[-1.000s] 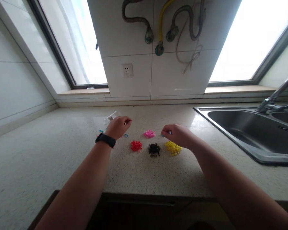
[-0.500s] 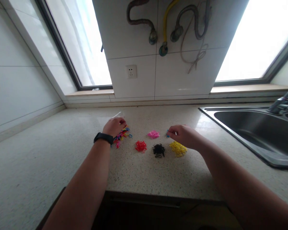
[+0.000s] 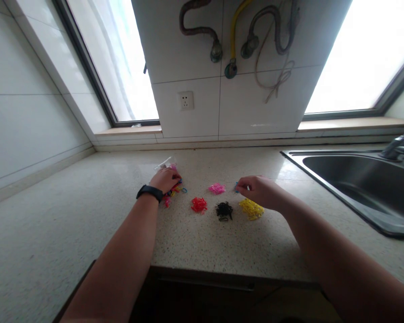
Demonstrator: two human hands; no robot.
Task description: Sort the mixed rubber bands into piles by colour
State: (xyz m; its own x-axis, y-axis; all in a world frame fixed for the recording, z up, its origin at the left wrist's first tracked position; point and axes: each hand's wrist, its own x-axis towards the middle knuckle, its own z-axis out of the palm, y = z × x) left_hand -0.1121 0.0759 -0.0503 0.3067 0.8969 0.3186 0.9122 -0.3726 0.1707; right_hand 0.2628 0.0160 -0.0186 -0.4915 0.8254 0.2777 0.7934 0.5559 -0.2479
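Note:
My left hand (image 3: pixel 167 178), with a black band on its wrist, lies over a pile of mixed-colour small rubber bands (image 3: pixel 168 197). Its fingertips are pinched together at the pile's right side; what is between them is too small to make out. A clear plastic bag (image 3: pixel 166 163) with some pink in it lies just behind that hand. My right hand (image 3: pixel 251 185) is closed in a pinch on a small blue rubber band (image 3: pixel 236 187), low over the counter. Around lie single-colour piles: pink bands (image 3: pixel 217 188), red bands (image 3: pixel 199 205), black bands (image 3: pixel 224 210) and yellow bands (image 3: pixel 252 209).
The speckled stone counter (image 3: pixel 202 242) ends in a front edge below the piles. A steel sink (image 3: pixel 350 179) with a tap (image 3: pixel 395 146) is set in at the right. On the tiled back wall are a socket (image 3: pixel 186 100) and hoses with valves (image 3: pixel 231 69).
My left hand has shifted slightly right and toward me over the mixed pile, showing more of the plastic bag behind it. My right hand stays in its pinch by the blue band.

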